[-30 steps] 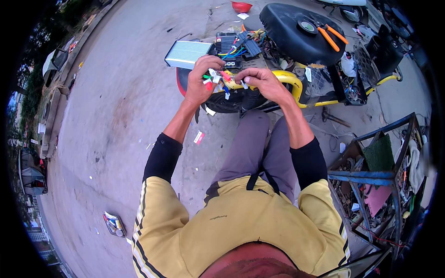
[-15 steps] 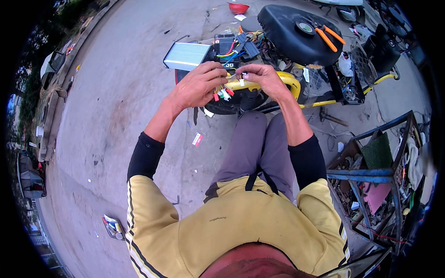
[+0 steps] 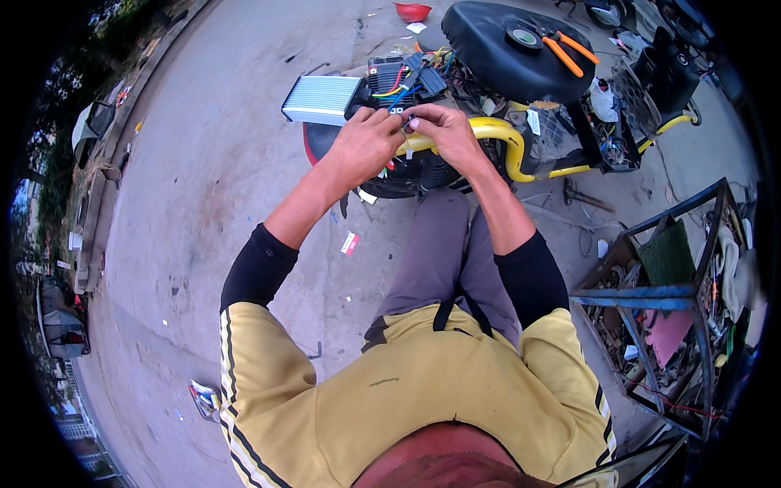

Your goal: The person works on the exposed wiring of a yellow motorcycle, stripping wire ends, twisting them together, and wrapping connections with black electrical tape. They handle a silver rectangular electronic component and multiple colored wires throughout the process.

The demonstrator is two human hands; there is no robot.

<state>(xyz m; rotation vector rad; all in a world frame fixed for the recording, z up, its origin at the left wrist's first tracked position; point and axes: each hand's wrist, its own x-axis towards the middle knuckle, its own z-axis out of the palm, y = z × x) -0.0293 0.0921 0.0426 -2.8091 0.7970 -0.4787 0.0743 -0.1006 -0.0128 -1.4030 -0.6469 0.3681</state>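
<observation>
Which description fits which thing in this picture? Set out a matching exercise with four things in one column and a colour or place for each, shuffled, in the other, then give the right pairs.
Things:
1. pliers
2. finned box
3. frame tube
4. bowl

Descriptions:
A. red, on the ground at the top edge
B. orange handles, lying on the black seat
C. silver, left of the wires
D. yellow, curved, beside the right hand

Pairs: 1-B, 2-C, 3-D, 4-A
</observation>
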